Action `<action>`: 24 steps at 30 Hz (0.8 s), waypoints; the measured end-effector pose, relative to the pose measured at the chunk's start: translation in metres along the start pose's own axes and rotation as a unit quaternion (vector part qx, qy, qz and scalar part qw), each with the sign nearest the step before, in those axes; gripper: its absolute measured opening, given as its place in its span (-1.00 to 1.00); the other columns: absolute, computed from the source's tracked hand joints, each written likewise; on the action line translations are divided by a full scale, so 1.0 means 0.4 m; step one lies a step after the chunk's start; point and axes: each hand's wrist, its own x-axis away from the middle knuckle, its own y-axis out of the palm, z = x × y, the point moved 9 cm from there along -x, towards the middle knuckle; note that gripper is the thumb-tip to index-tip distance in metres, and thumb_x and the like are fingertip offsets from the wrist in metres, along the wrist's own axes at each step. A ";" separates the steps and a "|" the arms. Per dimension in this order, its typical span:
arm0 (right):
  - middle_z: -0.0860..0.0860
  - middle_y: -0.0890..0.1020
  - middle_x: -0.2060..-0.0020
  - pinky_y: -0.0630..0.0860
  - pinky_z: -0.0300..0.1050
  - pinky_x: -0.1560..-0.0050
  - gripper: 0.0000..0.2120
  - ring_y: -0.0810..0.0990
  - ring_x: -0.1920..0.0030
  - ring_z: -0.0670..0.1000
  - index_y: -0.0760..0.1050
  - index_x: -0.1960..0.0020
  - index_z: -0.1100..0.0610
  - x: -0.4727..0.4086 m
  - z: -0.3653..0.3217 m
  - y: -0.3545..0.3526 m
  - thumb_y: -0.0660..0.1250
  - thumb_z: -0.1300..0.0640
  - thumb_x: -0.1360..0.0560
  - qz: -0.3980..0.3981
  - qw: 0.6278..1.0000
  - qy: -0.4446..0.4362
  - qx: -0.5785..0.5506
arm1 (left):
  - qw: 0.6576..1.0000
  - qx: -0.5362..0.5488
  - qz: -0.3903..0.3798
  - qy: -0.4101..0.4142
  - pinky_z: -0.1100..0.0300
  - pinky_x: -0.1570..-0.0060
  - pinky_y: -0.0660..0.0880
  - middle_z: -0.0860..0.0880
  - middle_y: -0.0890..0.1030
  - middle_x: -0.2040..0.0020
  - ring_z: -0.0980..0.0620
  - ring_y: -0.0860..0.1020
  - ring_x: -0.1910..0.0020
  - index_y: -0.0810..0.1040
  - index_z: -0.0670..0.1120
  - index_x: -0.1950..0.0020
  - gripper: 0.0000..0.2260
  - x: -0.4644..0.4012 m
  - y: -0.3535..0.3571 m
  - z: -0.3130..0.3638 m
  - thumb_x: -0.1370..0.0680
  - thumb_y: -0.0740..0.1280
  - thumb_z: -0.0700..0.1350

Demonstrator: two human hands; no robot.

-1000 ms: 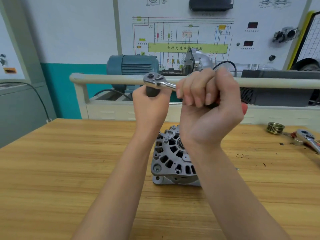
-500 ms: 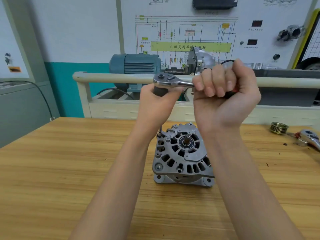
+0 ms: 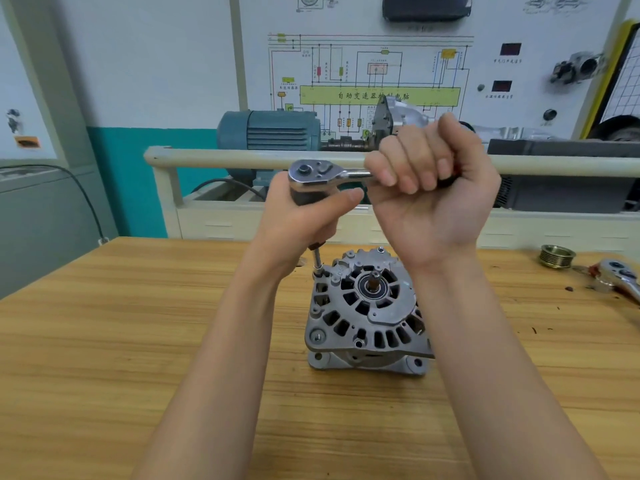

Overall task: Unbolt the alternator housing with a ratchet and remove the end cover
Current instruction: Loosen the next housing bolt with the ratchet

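Now we see our left hand [image 3: 304, 220] wrapped round the dark extension under the chrome ratchet [image 3: 320, 175], our right hand [image 3: 433, 199] fisted on its handle. Below, the ribbed, cast-metal alternator [image 3: 367, 313] sits on the grained wooden bench [image 3: 104, 341]; a brass pulley [image 3: 556, 256] lies far right.

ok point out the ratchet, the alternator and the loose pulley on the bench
ratchet [image 3: 313, 174]: head view, on its chrome head
alternator [image 3: 367, 317]: head view, on the vented end cover
pulley [image 3: 556, 256]: head view, on its grooved side
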 end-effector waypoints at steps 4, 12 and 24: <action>-0.03 0.22 0.64 0.28 -0.21 0.50 -0.55 0.20 0.58 -0.05 0.23 0.56 0.12 0.003 -0.027 -0.038 0.10 0.20 -0.51 0.089 0.995 -0.036 -0.030 | 0.998 -0.010 0.059 -0.035 0.33 0.53 0.14 0.09 0.25 0.57 0.12 0.17 0.59 0.38 0.02 0.47 -0.69 -0.012 0.006 -0.014 -0.43 0.34 -0.23; -0.03 0.38 0.53 0.35 -0.01 0.39 -0.70 0.36 0.49 -0.01 0.35 0.36 0.04 0.093 -0.024 0.094 0.11 0.31 -0.49 -0.050 0.911 -0.300 0.280 | 0.949 -0.069 0.306 -0.025 0.25 0.48 0.15 0.13 0.25 0.56 0.14 0.16 0.49 0.24 -0.01 0.48 -0.55 0.005 -0.075 -0.026 -0.47 0.33 -0.36; -0.03 0.25 0.62 0.29 -0.19 0.46 -0.57 0.22 0.55 -0.06 0.25 0.56 0.12 0.001 0.001 0.004 0.12 0.20 -0.48 0.014 1.000 -0.027 0.005 | 0.999 0.013 -0.008 -0.045 0.31 0.53 0.14 0.08 0.25 0.61 0.08 0.15 0.62 0.34 0.02 0.55 -0.64 -0.003 -0.005 -0.034 -0.37 0.38 -0.20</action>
